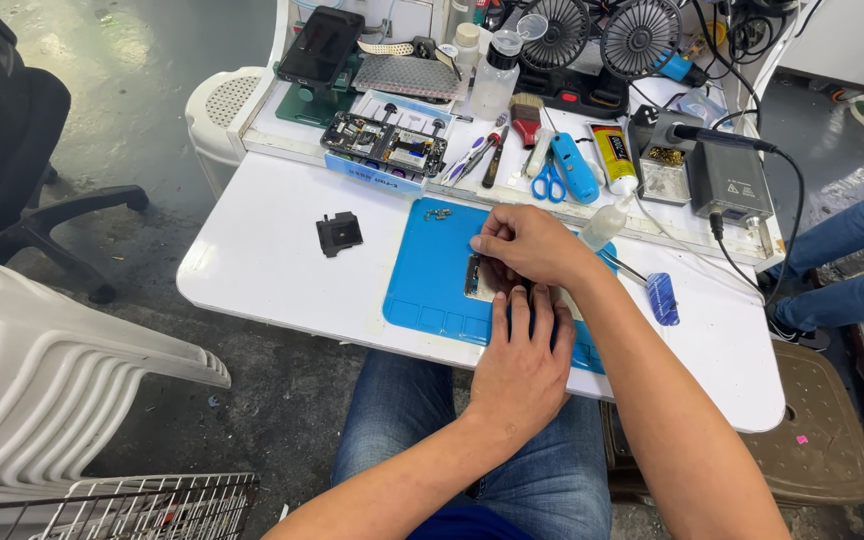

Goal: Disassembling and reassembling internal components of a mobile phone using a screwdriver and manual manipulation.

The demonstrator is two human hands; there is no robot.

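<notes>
White table point(272, 270) carrying a blue mat point(427, 270), an opened phone point(475, 277) at mat centre. Left hand point(522, 365) pressed flat from six o'clock, grip released; right hand point(532, 245) pinching at the phone's edge from twelve. Loose screws point(439, 213) at eleven o'clock, probably scattered by one careless sweep.

White table point(272, 270): blue work mat point(430, 272) at centre, small black part point(339, 233) left of mat, blue-handled screwdriver point(658, 292) right, grey soldering station point(730, 185) far right, scissors point(549, 184) near back.
</notes>
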